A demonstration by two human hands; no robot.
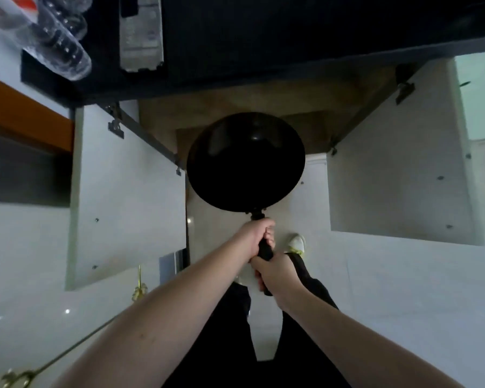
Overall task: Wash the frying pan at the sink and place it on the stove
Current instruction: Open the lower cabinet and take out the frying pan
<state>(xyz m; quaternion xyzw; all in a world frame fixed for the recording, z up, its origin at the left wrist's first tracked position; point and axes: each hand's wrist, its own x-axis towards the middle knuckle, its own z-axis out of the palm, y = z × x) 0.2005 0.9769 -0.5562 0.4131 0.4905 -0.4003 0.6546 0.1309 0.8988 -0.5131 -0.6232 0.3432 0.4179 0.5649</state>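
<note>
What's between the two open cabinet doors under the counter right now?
In the head view, the round black frying pan hangs between the left cabinet door and right cabinet door, before the open cabinet.

Head view; looks steeply down, close over hands; edges perhaps wide-angle bent.

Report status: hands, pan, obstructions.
Left hand and right hand both grip handle. Pan held out before open cabinet doors. Path clear.

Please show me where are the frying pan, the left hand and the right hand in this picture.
frying pan (245, 163): head view, middle of the black pan body.
left hand (256, 233): head view, back of hand gripping the handle near the pan.
right hand (275, 271): head view, back of hand gripping the handle's end.
</note>
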